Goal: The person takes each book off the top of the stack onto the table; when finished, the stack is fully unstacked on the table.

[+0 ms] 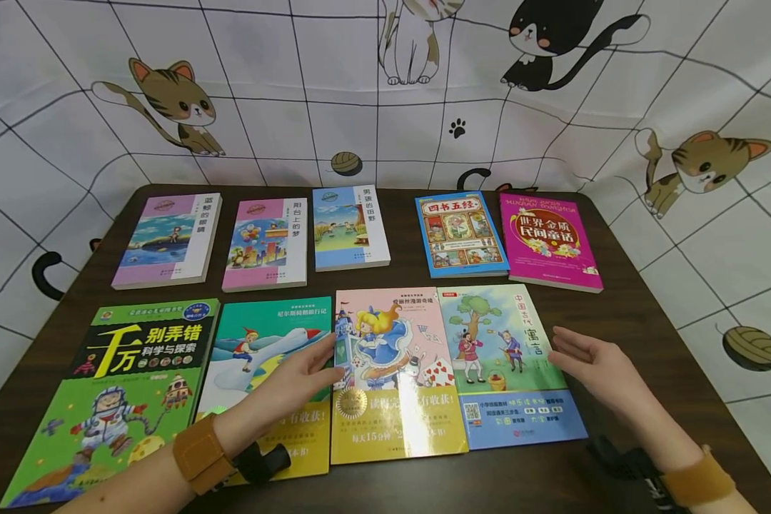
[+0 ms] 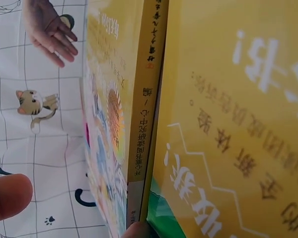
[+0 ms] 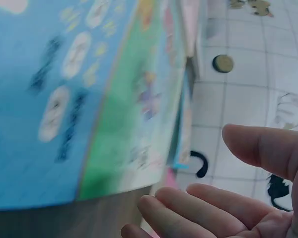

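Note:
My left hand [image 1: 302, 378] reaches over a teal-and-yellow book [image 1: 283, 328] to the left edge of a pink-and-yellow picture book [image 1: 392, 378] with a girl in a blue dress. In the left wrist view a fingertip is right at this book's spine [image 2: 144, 104], with the thumb [image 2: 10, 196] held apart. My right hand [image 1: 597, 368] is beside the right edge of a green-and-blue book [image 1: 514, 357], its fingers extended and nothing held. The right wrist view shows the relaxed fingers [image 3: 188, 210] near that book's edge. The two books lie side by side, face up.
A green book [image 1: 109, 407] lies at the front left. Behind stand three pale-spined books flat in a row, including a blue one [image 1: 350, 228]. A blue comic-style book [image 1: 460, 234] and a magenta book [image 1: 550, 241] lie back right on the dark table [image 1: 630, 300]. Cat-patterned cloth [image 1: 360, 93] surrounds it.

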Action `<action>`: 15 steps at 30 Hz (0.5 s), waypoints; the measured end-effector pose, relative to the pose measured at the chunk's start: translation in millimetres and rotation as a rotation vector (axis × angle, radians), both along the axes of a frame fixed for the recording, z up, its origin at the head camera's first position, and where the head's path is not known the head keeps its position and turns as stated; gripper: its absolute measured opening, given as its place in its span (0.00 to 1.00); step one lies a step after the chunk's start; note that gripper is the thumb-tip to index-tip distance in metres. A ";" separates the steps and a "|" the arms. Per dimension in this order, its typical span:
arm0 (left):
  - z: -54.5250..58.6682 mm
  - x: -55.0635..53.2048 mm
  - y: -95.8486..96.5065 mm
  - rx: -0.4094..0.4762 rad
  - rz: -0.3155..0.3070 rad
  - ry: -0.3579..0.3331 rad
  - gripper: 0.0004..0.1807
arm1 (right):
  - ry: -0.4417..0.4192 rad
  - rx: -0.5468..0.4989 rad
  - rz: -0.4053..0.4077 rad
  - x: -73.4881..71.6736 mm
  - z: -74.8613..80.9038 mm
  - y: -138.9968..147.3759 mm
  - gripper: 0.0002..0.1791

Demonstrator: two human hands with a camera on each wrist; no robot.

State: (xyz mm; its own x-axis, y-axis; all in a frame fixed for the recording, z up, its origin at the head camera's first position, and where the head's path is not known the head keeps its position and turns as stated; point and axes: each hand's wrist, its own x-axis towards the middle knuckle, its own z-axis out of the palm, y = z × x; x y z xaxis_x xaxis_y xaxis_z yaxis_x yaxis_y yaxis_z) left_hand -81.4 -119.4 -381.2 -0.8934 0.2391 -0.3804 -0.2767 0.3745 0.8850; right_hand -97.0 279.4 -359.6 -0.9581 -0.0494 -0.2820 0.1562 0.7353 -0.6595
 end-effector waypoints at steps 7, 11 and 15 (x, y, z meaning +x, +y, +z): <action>0.1 0.6 1.7 -0.027 -0.014 0.026 0.36 | 0.042 -0.097 0.072 0.8 11.3 -31.1 0.37; 0.3 0.1 2.9 -0.032 -0.011 0.032 0.36 | 0.048 -0.134 0.128 -4.7 12.8 -54.0 0.34; 0.7 1.0 4.0 -0.040 -0.012 0.035 0.36 | 0.021 -0.090 0.173 -9.3 6.3 -77.7 0.32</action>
State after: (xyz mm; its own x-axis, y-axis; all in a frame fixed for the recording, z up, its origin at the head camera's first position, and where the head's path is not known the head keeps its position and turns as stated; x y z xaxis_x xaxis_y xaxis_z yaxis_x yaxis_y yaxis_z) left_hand -80.4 -115.4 -380.4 -0.9035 0.2345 -0.3587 -0.2414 0.4130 0.8782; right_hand -106.2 201.7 -353.3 -0.9389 -0.2376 -0.2490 0.0183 0.6881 -0.7254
